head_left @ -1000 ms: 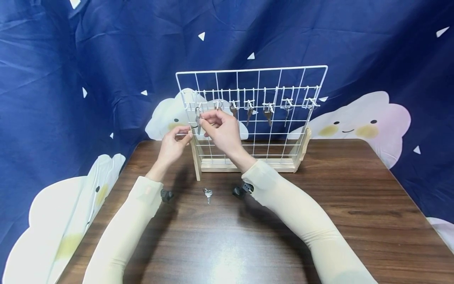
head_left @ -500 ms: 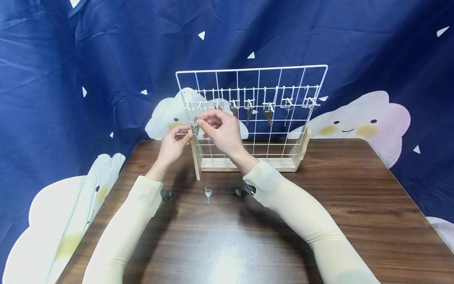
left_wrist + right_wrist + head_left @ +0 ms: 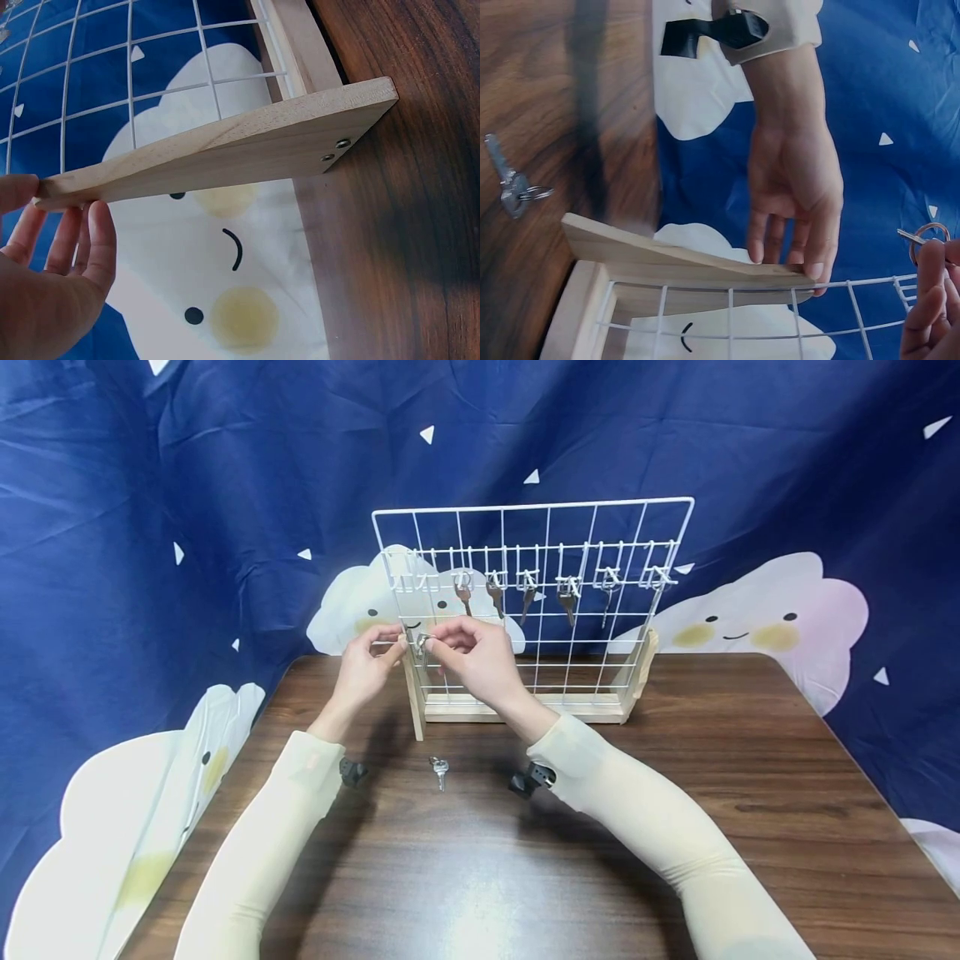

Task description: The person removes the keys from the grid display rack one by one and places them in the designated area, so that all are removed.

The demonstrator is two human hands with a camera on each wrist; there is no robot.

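Observation:
My left hand [image 3: 362, 672] grips the upper end of the left wooden upright [image 3: 217, 150] of a key rack, thumb on one side and fingers on the other in the left wrist view. My right hand [image 3: 486, 662] pinches a metal key [image 3: 422, 645] just right of that upright, in front of the white wire grid [image 3: 547, 642]. In the right wrist view a key ring [image 3: 916, 259] stands out from the fingertips; the fingers hide part of the key. Another silver key [image 3: 440, 772] with a small ring lies on the table before the rack.
Several keys, one a brown key [image 3: 566, 602], hang from white hooks [image 3: 609, 578] along the grid. The leftmost hook [image 3: 422, 583] bears no key. A wooden base bar [image 3: 525, 710] joins the uprights on the brown table [image 3: 712, 827]. Behind hangs a blue curtain [image 3: 300, 460].
My right hand has come down from hook height with the key and shifted slightly right, uncovering a hanging brown key. The left hand stays on the upright.

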